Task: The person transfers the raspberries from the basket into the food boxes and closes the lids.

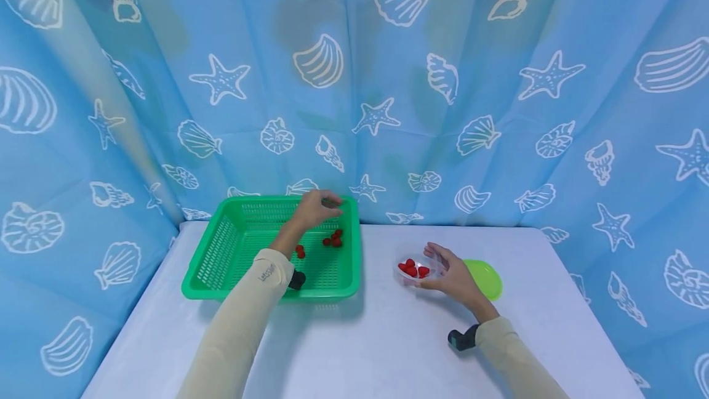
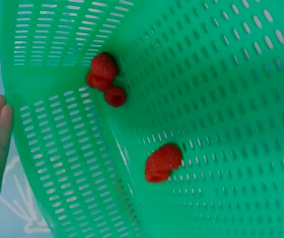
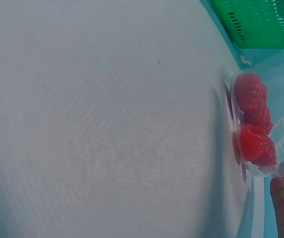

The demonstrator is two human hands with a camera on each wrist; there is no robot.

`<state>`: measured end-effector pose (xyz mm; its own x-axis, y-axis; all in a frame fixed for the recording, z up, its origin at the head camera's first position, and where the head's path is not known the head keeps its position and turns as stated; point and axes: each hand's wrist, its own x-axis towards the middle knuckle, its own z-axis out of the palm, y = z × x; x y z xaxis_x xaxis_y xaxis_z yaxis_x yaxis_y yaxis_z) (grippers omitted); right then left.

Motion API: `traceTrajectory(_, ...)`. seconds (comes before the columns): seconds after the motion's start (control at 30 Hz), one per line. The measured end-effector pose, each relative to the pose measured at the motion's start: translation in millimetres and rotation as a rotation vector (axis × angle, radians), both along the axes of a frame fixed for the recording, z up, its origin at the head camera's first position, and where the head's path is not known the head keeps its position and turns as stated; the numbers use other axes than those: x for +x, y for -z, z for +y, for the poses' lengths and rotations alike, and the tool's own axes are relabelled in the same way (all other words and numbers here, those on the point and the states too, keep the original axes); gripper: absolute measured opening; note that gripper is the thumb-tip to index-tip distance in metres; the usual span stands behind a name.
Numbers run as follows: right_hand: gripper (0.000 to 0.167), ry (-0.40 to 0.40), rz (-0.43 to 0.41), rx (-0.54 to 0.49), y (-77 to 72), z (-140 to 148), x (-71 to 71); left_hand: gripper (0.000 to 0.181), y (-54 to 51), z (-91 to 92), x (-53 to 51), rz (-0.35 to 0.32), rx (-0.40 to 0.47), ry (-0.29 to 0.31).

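My left hand (image 1: 321,208) hangs over the far right corner of a green slotted basket (image 1: 191,276), its fingers relaxed and mostly straight, the thumb held apart from them. In the left wrist view, those fingers show at the picture's edge, beside the basket's rim. Just nearer to me than this hand, on the basket floor, lies a small cluster of red raspberries (image 1: 334,240), touching one another. Closer to my left wrist, just to its right, sits a raspberry pair (image 1: 300,251), apart from the cluster.

My right hand (image 1: 451,279) is well to the right of the basket. Its thumb and fingers curve around a clear plastic container (image 1: 400,276), holding it by opposite sides. Inside, left of my palm, several bright red berries (image 1: 411,268) rest together at the bottom. Just right of this hand, and partly hidden by it, a lime green lid (image 1: 488,279) lies flat on the white table (image 1: 382,350).

Pale sleeves (image 1: 238,319) cover both my forearms. Beyond my hands hangs a blue curtain (image 1: 354,159) printed with white seashells and starfish.
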<state>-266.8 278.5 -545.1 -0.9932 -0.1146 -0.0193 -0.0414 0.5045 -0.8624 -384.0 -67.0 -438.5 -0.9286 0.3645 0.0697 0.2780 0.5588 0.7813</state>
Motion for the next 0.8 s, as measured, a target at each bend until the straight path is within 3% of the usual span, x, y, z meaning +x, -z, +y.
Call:
traceTrajectory(0.3, 0.106, -0.002, -0.004, -0.005, 1.9, 0.6, 0.1, 0.023, 26.7, -0.2, -0.8, -0.051, -0.107, -0.115)
traceTrajectory(0.53, 0.105, 0.001, 0.003, 0.003, -0.3, 1.5, 1.2, 0.023, 41.0, 1.0, 0.3, -0.098, -0.253, -0.122)
traceTrajectory(0.8, 0.102, -0.018, 0.01, -0.036, -0.7, 2.3, 2.2, 0.022, 50.6, 0.8, -3.8, -0.137, -0.265, -0.146)
